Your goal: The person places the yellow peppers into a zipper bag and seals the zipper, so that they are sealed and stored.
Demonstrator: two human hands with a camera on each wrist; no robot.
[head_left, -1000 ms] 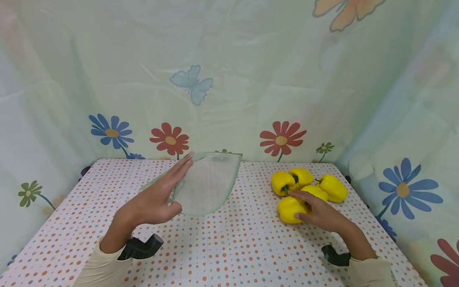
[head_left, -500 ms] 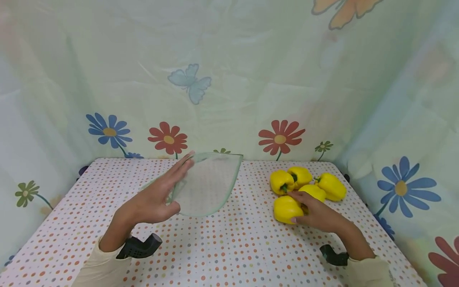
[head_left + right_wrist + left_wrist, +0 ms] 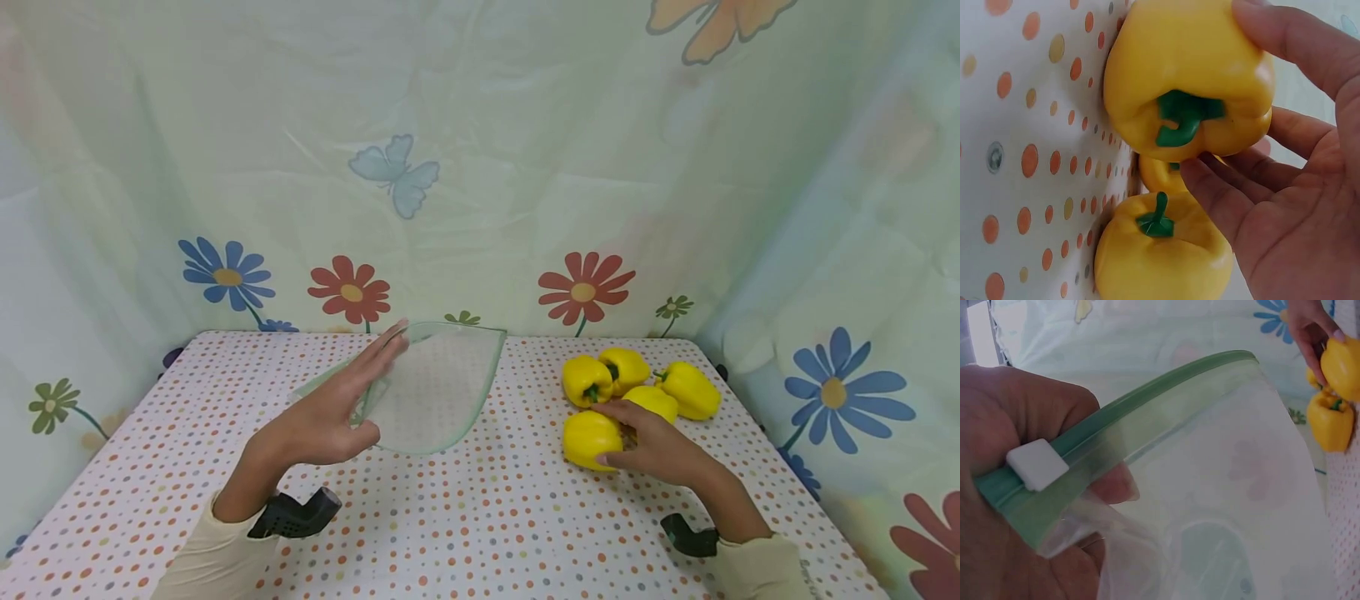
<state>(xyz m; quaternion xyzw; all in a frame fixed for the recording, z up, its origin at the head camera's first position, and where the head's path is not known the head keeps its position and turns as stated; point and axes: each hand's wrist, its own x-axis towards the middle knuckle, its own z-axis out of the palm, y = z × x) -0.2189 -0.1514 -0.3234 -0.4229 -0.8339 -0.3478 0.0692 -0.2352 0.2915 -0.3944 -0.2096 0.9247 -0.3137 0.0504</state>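
Note:
A clear zip bag (image 3: 438, 387) with a green zip band (image 3: 1166, 394) and a white slider (image 3: 1037, 464) hangs from my left hand (image 3: 322, 421), which grips it at the zip end. On the right, my right hand (image 3: 656, 442) holds a yellow bell pepper (image 3: 591, 440) between thumb and fingers, the pepper's green stem (image 3: 1182, 119) facing the wrist camera. Behind that hand several other yellow bell peppers (image 3: 692, 390) lie close together. Whether the held pepper touches the table, I cannot tell.
The table (image 3: 465, 533) wears a white cloth with coloured dots. A flowered curtain (image 3: 480, 167) hangs behind it and along both sides. Each wrist carries a black camera mount (image 3: 295, 514).
My right hand has shifted the held bell pepper a little to the left, away from the others. The left hand and the bag stay almost still.

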